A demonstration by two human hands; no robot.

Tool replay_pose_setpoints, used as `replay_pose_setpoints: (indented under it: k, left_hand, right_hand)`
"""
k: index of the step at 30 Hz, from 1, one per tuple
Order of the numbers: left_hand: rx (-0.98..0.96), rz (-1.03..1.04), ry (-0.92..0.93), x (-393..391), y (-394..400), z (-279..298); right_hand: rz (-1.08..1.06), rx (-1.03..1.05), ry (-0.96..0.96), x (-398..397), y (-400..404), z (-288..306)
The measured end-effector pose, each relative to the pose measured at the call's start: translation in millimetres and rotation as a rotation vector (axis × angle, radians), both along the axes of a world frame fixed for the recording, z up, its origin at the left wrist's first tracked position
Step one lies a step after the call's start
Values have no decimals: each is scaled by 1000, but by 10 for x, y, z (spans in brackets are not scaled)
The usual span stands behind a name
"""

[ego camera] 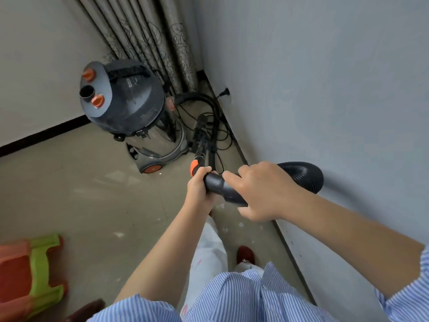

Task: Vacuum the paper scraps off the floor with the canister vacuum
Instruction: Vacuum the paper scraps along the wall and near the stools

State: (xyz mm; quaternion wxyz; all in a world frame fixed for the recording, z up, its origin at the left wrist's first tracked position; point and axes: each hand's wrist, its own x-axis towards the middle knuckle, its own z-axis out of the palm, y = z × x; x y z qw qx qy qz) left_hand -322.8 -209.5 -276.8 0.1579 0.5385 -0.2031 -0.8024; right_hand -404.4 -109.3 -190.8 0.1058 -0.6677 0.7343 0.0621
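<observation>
Left hand [199, 187] and right hand [260, 191] both grasping wand handle [222, 188]; we risk snagging cord tangle [216, 131], tipping canister [137, 108].

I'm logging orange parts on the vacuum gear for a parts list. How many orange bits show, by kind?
Orange caps on the canister vacuum lid: 2
Orange wheel hub at its base: 1
Orange collar on the wand handle, by the left hand: 1
Total: 4
</observation>
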Motion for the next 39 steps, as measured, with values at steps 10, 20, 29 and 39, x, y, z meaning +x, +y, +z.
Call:
replay_pose_setpoints:
  k: [10, 20, 29, 39]
  left_hand:
    - [95, -147, 12, -668, -1230, -52]
    - [313, -304, 140, -676, -1379, 21]
    - [135, -404, 21, -631, -1756, 55]
    - [-221, -873, -444, -1102, -1869, -357]
  right_hand:
    - [-137, 215, 8, -529, -1210, 137]
    - [-104, 394, 13, -687, -1465, 541]
    - [-235, 98, -21, -446, -1494, 347]
    - [-885, -32, -521, -117, -1352, -591]
